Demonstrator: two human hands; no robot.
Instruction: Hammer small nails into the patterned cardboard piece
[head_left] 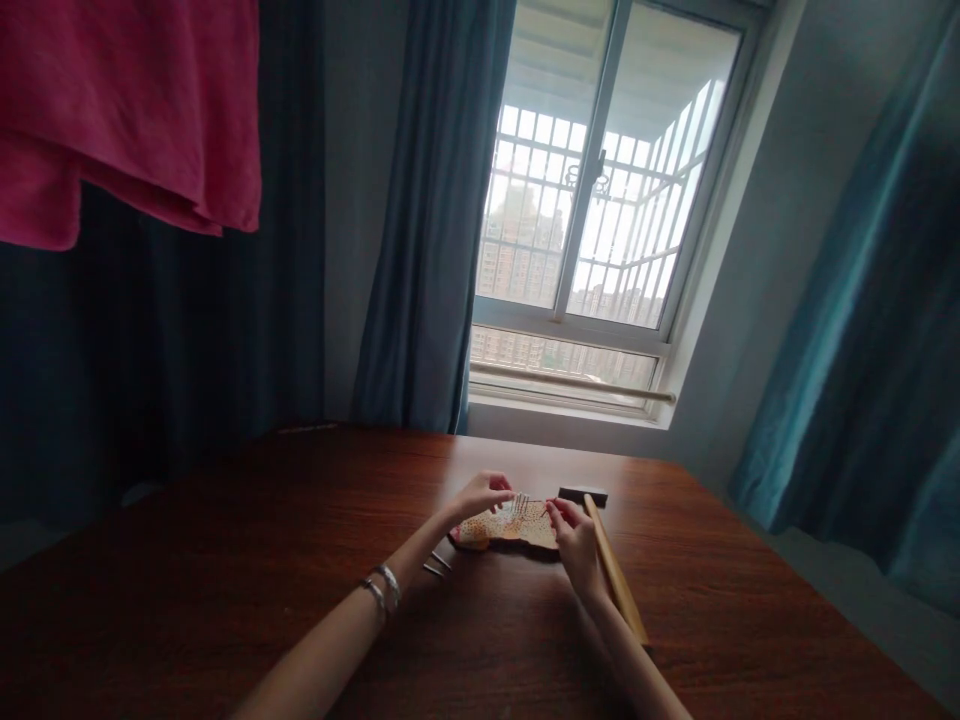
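Note:
A flat, pale piece of wood (499,530) with a rough edge and many small dark and orange specks lies on the table in front of me. Several thin nails (521,504) stand upright near its far side. My left hand (486,493) hovers over the left part of the wood, fingertips drawn together beside the nails; what they hold, if anything, is too small to see. On the right, my right hand (571,530) pinches a thin dark thing, too fine to name, above the wood. A hammer (616,575) with a wooden handle lies just right of that hand.
Two loose metal rods or nails (436,566) lie left of the wood on the brown table (337,540). Beyond it are a barred window (570,200) and blue curtains (427,220). A pink cloth (150,110) hangs at upper left.

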